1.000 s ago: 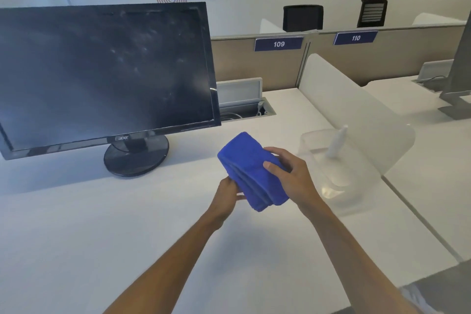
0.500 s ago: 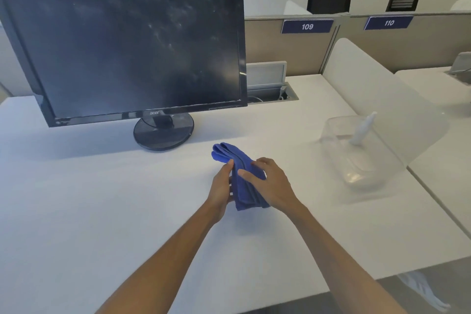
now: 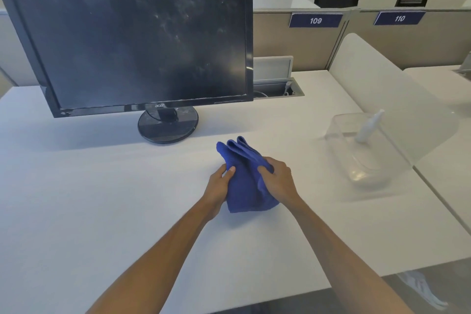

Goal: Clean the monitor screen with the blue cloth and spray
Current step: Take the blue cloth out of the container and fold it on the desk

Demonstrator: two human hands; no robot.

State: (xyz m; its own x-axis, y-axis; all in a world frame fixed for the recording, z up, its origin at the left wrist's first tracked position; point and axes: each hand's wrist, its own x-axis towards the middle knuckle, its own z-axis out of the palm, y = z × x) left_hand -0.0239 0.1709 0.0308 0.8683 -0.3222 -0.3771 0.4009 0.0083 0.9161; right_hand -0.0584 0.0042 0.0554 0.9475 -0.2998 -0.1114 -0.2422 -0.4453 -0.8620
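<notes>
Both hands on blue cloth [image 3: 244, 181]: left hand [image 3: 219, 186] pinches edge, right hand [image 3: 279, 181] grips bunched folds. Spray bottle [image 3: 368, 126] blurred inside clear bin [image 3: 339, 132]. Monitor [image 3: 142, 38] smudged.

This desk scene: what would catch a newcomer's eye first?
Probably the blue cloth, bunched between the left hand and right hand at the middle of the white desk. Behind it on the left stands a big black monitor, its dark screen smeared with pale streaks.

the folded blue cloth [image 3: 244, 181] sat between both hands; the smudged monitor [image 3: 137, 41] stood beyond them, spray bottle [image 3: 368, 126] right.
</notes>
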